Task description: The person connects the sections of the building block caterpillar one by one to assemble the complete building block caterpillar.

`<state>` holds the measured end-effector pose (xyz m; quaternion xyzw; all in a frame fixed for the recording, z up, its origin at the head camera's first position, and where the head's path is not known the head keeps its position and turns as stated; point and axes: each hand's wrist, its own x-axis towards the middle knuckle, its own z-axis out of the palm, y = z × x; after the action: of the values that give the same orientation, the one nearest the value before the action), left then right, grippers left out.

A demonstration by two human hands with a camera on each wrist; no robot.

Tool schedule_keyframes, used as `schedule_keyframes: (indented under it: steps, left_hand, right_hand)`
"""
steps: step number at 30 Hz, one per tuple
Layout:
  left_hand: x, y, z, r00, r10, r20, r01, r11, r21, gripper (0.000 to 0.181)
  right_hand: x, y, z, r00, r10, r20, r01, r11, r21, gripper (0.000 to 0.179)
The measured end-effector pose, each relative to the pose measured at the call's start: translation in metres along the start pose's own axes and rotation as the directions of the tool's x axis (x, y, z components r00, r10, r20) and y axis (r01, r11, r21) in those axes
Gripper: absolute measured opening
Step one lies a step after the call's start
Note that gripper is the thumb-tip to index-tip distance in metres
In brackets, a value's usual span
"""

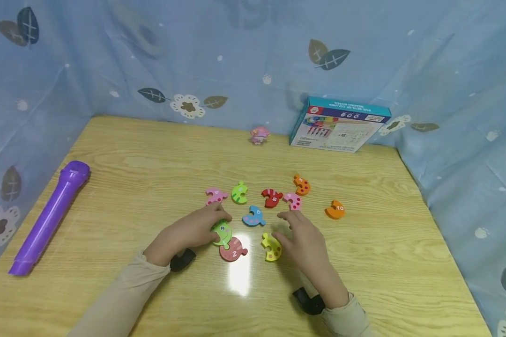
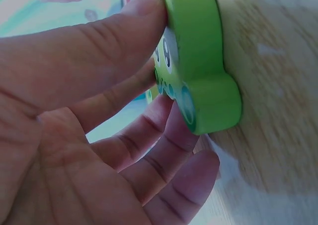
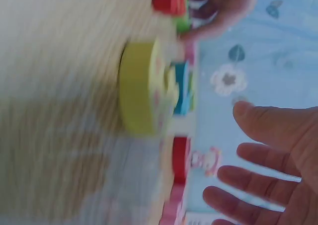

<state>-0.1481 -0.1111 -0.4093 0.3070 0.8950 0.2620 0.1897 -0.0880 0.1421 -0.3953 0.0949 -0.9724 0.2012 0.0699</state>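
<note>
Thumb and fingers of my left hand (image 1: 196, 228) hold the green puzzle piece with a smiling face (image 1: 222, 232) by its edges. In the left wrist view, the thumb lies against that green piece (image 2: 198, 46) close to the wooden surface. Adjoining it is a red piece marked 2 (image 1: 231, 252). My right hand (image 1: 307, 243) hovers beside a yellow curved piece (image 1: 273, 249), fingers spread and holding nothing. The right wrist view has the yellow piece (image 3: 139, 86) apart from the fingertips. A blue piece marked 6 (image 1: 252, 218) lies between the hands.
Further back lie pink (image 1: 214, 194), light green (image 1: 238, 194), red (image 1: 271, 200) and orange (image 1: 302, 186) pieces; an orange 10 (image 1: 335, 210) sits to the right. A purple toy microphone (image 1: 50, 215) lies left. A pink figurine (image 1: 259, 135) and a box (image 1: 339, 126) stand by the curtain.
</note>
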Motion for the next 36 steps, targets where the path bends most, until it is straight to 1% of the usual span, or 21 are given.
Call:
schedule_keyframes:
  steps: [3,4,5,10,11,13,14,18,20,21,24,25,26,29,31,33,36]
  left_hand:
    - [0.000,0.000,0.000,1.000,-0.007,0.002,0.007,1.000,-0.004,0.047]
    - [0.000,0.000,0.000,1.000,-0.007,0.002,0.007,1.000,-0.005,0.047]
    - [0.000,0.000,-0.001,1.000,-0.008,0.003,0.008,1.000,-0.006,0.047]
    - [-0.002,0.001,-0.001,1.000,-0.016,0.004,0.016,1.000,-0.024,0.048]
    - [-0.002,0.001,-0.001,1.000,-0.019,0.005,0.019,0.999,-0.026,0.048]
    - [-0.002,0.000,0.000,1.000,-0.022,0.007,0.022,0.999,-0.030,0.048]
    - [-0.003,0.000,0.000,1.000,-0.025,0.008,0.026,0.999,-0.033,0.048]
    - [-0.002,-0.001,0.000,1.000,-0.019,0.002,0.019,0.999,-0.033,0.048]
    - [-0.002,-0.001,0.000,1.000,-0.014,-0.001,0.014,0.999,-0.031,0.048]
    - [-0.002,-0.002,0.000,1.000,-0.010,-0.003,0.010,1.000,-0.029,0.048]
    - [-0.001,-0.001,0.001,1.000,-0.004,-0.002,0.004,1.000,-0.028,0.048]
    - [-0.001,-0.001,0.001,1.000,-0.004,-0.002,0.004,1.000,-0.030,0.048]
    - [-0.001,-0.001,0.001,1.000,-0.005,-0.002,0.005,0.999,-0.033,0.048]
    - [-0.002,-0.001,0.000,1.000,-0.008,-0.002,0.008,0.999,-0.035,0.047]
    - [-0.002,0.000,0.000,1.000,-0.011,-0.001,0.011,0.999,-0.039,0.047]
    - [-0.002,0.000,0.000,1.000,-0.011,0.000,0.011,0.999,-0.041,0.047]
    - [-0.002,0.001,-0.001,1.000,-0.013,-0.001,0.013,0.999,-0.044,0.047]
  right_hand:
    - [0.009,0.014,0.000,1.000,-0.021,-0.007,0.021,1.000,-0.022,0.038]
    - [0.014,0.019,-0.001,0.999,-0.033,-0.005,0.033,0.999,-0.027,0.034]
    - [0.019,0.023,-0.001,0.999,-0.052,-0.001,0.052,0.998,-0.031,0.034]
    - [0.050,0.040,0.001,0.988,-0.145,0.052,0.149,0.986,-0.071,0.038]
    - [0.056,0.043,0.001,0.987,-0.148,0.065,0.153,0.985,-0.078,0.043]
    - [0.067,0.049,-0.001,0.987,-0.133,0.088,0.141,0.985,-0.095,0.045]
    - [0.071,0.052,-0.002,0.988,-0.123,0.090,0.132,0.986,-0.103,0.044]
    - [0.088,0.067,-0.012,0.987,-0.084,0.138,0.106,0.981,-0.163,0.040]
    - [0.094,0.075,-0.017,0.978,-0.064,0.197,0.102,0.977,-0.187,0.041]
    - [0.097,0.078,-0.020,0.970,-0.053,0.236,0.101,0.975,-0.196,0.042]
    - [0.100,0.086,-0.024,0.940,-0.026,0.341,0.089,0.981,-0.171,0.044]
    - [0.100,0.088,-0.024,0.931,-0.028,0.363,0.089,0.984,-0.154,0.043]
    - [0.101,0.090,-0.023,0.928,-0.037,0.371,0.092,0.987,-0.132,0.042]
    - [0.105,0.093,-0.019,0.931,-0.082,0.355,0.122,0.988,-0.093,0.036]
    - [0.107,0.094,-0.017,0.937,-0.105,0.333,0.142,0.986,-0.090,0.032]
    - [0.108,0.095,-0.016,0.945,-0.093,0.314,0.137,0.983,-0.120,0.031]
    - [0.107,0.094,-0.018,0.959,-0.052,0.278,0.100,0.982,-0.161,0.036]
